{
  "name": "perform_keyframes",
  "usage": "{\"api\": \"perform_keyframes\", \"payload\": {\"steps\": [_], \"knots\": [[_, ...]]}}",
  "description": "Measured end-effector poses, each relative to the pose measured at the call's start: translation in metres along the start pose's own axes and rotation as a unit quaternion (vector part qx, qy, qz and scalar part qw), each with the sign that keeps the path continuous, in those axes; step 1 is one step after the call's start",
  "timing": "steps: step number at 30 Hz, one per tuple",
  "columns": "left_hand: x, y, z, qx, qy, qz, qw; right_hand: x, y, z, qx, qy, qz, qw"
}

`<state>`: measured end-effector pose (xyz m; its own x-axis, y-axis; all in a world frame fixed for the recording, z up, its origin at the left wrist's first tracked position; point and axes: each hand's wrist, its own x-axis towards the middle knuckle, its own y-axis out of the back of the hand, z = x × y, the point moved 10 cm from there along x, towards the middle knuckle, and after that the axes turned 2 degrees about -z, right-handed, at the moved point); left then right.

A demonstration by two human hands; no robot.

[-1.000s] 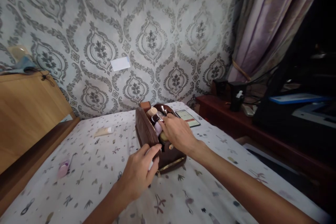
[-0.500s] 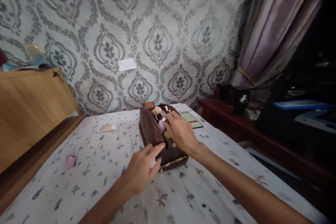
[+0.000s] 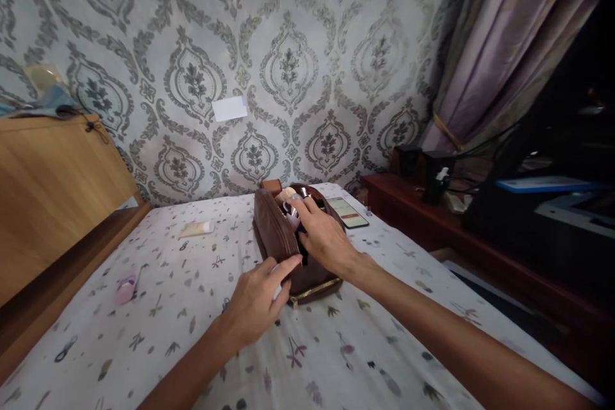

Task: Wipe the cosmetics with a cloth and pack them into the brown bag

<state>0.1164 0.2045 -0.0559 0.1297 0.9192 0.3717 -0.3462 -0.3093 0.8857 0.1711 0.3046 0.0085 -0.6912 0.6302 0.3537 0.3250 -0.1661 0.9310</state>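
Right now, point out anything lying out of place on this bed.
Two items lie loose on the bedsheet, apart from the open brown pouch both hands are at: a cream tube near the headboard side and a small pink item further left. A phone lies beyond the pouch. Nothing looks spilled or damaged.

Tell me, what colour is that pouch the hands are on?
Brown, with a gold zip; the pouch shows in the head view.

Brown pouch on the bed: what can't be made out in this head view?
- Contents of the brown pouch: mostly covered by the right hand.
- What the left hand pinches at the pouch's near end: hidden by its fingers.
- Phone screen text: too small.
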Motion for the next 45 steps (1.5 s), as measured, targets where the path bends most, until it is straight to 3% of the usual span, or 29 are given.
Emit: {"api": "perform_keyframes", "payload": {"steps": [7,19,23,27,30,33,36,40,43,45], "knots": [[-0.002,-0.003,-0.001,-0.005,-0.004,-0.001,1.0,0.001,0.0,0.002,-0.041,-0.009,-0.041,0.998],[-0.004,-0.001,0.002,-0.039,-0.031,-0.005,0.999,0.006,0.011,0.009,0.055,0.0,0.013,0.998],[-0.01,0.011,0.002,-0.054,-0.052,0.022,0.997,0.004,0.017,0.01,0.09,0.02,0.07,0.993],[-0.021,0.03,-0.026,-0.077,-0.005,0.067,0.995,-0.018,0.043,-0.008,0.152,0.087,0.205,0.963],[-0.03,0.034,-0.066,-0.017,0.078,0.058,0.995,-0.042,0.05,-0.038,0.225,0.157,0.238,0.932],[-0.043,0.038,-0.113,0.042,0.168,0.046,0.984,-0.062,0.027,-0.08,0.294,0.247,0.18,0.906],[-0.063,0.052,-0.161,0.099,0.253,0.045,0.961,-0.071,-0.018,-0.115,0.34,0.291,0.075,0.891],[-0.102,0.09,-0.21,0.188,0.364,0.054,0.91,-0.069,-0.077,-0.134,0.381,0.22,-0.05,0.897],[-0.133,0.116,-0.233,0.237,0.438,0.055,0.866,-0.067,-0.111,-0.137,0.411,0.136,-0.129,0.892],[-0.15,0.123,-0.246,0.249,0.482,0.046,0.839,-0.066,-0.129,-0.136,0.439,0.082,-0.161,0.88]]}}
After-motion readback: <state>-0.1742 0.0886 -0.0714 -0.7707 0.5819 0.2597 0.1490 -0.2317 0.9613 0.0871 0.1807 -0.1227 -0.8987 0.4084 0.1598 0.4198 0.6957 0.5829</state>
